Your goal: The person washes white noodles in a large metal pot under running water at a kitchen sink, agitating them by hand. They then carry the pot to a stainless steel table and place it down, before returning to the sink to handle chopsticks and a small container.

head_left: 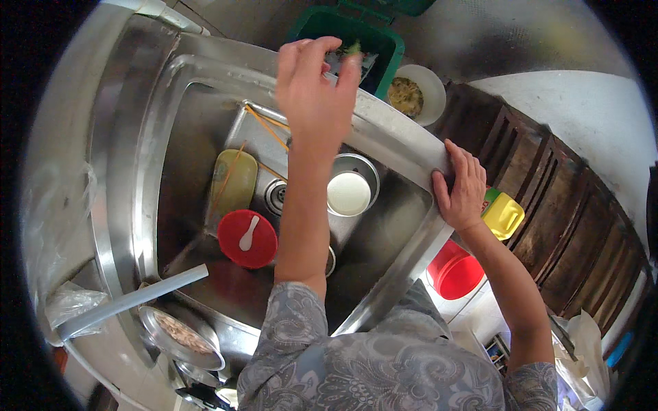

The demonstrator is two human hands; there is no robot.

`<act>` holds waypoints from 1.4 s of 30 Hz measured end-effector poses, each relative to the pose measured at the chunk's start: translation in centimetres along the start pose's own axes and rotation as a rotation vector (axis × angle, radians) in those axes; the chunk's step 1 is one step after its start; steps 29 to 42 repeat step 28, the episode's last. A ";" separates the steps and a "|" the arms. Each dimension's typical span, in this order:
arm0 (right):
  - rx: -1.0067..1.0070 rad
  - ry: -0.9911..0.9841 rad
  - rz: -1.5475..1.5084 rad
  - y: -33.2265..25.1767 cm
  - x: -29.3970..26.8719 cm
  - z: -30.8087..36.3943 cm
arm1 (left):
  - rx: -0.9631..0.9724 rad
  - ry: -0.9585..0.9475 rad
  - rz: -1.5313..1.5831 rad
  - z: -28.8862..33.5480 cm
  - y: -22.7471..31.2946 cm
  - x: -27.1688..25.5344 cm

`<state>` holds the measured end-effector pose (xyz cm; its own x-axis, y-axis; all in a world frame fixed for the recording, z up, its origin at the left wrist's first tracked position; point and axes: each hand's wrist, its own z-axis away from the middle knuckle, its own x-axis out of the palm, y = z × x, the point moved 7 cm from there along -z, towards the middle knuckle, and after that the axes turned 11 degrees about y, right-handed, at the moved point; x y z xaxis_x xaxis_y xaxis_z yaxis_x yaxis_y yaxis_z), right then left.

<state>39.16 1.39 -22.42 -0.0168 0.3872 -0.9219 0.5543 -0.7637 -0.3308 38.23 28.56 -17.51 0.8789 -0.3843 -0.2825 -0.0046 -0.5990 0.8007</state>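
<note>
My left hand reaches over the sink's far rim above a green bin. Its fingers are loosely curled, with the thumb apart. A small green scrap shows by the blurred thumb tip; whether it touches the hand is unclear. My right hand lies with fingers spread on the sink's right corner. Inside the steel sink, a white bowl sits in a metal bowl. Left of my arm are a red bowl with a white spoon, a yellow-green dish and chopsticks. My forearm hides the sink's middle.
Beyond the sink, a pale bowl of food scraps stands beside the bin. To the right are a yellow jug, a red bucket and dark wooden slats. A grey pipe juts over the left edge, near a metal bowl.
</note>
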 end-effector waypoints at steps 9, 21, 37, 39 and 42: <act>-0.013 0.016 -0.002 0.2 0.2 0.0 | -0.733 0.105 -0.063 16.2 -18.0 -11.9; 0.001 0.003 0.018 0.2 0.3 0.1 | -0.620 -0.158 -0.582 33.0 -29.6 -14.2; 0.015 -0.018 0.030 0.3 0.4 0.2 | -0.594 -0.297 -0.790 33.4 -33.2 -13.3; 0.015 -0.018 0.030 0.3 0.4 0.2 | -0.594 -0.297 -0.790 33.4 -33.2 -13.3; 0.015 -0.018 0.030 0.3 0.4 0.2 | -0.594 -0.297 -0.790 33.4 -33.2 -13.3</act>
